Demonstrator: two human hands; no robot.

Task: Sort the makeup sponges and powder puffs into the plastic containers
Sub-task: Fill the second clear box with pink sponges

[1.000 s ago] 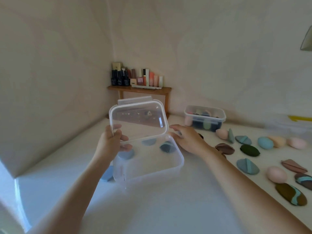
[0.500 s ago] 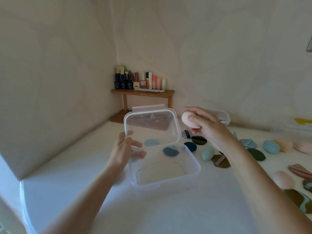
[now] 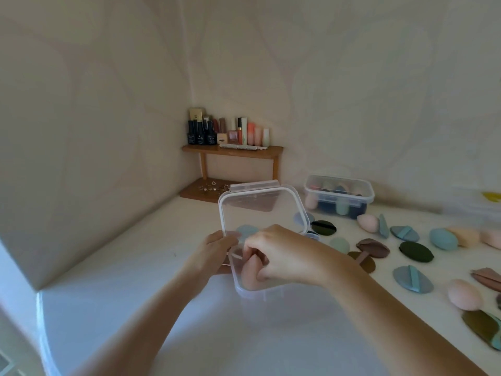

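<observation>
A clear plastic container (image 3: 245,290) stands on the white table, its hinged lid (image 3: 260,210) tilted up. My left hand (image 3: 217,248) grips the lid's near left edge. My right hand (image 3: 282,253) reaches down into the container, fingers curled round a pink makeup sponge (image 3: 250,275) low against the left wall. A second clear container (image 3: 339,196) further back holds several sponges. Loose sponges and powder puffs lie to the right, among them a pink sponge (image 3: 367,222), a blue puff (image 3: 412,279) and a dark green puff (image 3: 416,252).
A wooden corner shelf (image 3: 233,151) with cosmetic bottles stands at the back corner. Walls close the table on the left and behind. A peach sponge (image 3: 465,294) and a brown-and-teal puff (image 3: 485,328) lie near the right edge.
My right hand took a pink sponge from the table, lifted it beside the lid and has now brought it down inside the open container. My left hand keeps holding the lid.
</observation>
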